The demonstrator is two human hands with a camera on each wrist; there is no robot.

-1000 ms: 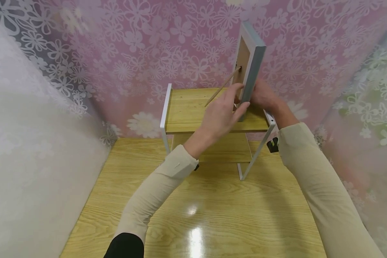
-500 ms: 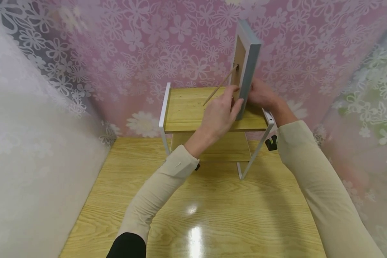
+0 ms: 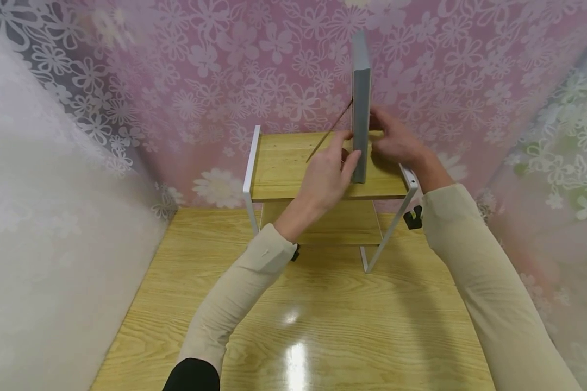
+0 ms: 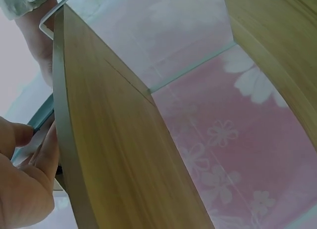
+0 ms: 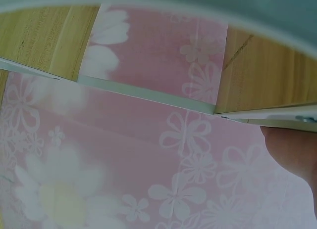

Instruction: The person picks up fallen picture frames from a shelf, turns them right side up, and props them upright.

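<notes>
A picture frame [image 3: 361,114] with a grey-blue edge stands upright on the yellow wooden top [image 3: 283,163] of a small shelf, turned nearly edge-on to the head view. From its left side a thin wooden stick [image 3: 330,130] slants down. My left hand [image 3: 324,176] pinches the frame's near edge low down, thumb on the edge and fingers behind; the left wrist view shows this pinch too. On the frame's other side, my right hand [image 3: 398,142] holds it towards the far edge, bent fingers partly hidden by the frame. Only part of that hand [image 5: 293,152] enters the right wrist view.
White metal side frames [image 3: 252,160] bound the shelf top left and right. A lower wooden board [image 3: 342,222] lies beneath it. Behind is a pink flowered wall covering [image 3: 274,65], with pale sheets [image 3: 54,228] on both sides. The floor [image 3: 323,326] is light wood-look.
The picture frame has turned from showing its brown back to nearly edge-on, its upper near corner moving left. My left hand has shifted slightly left; more of my right hand now shows.
</notes>
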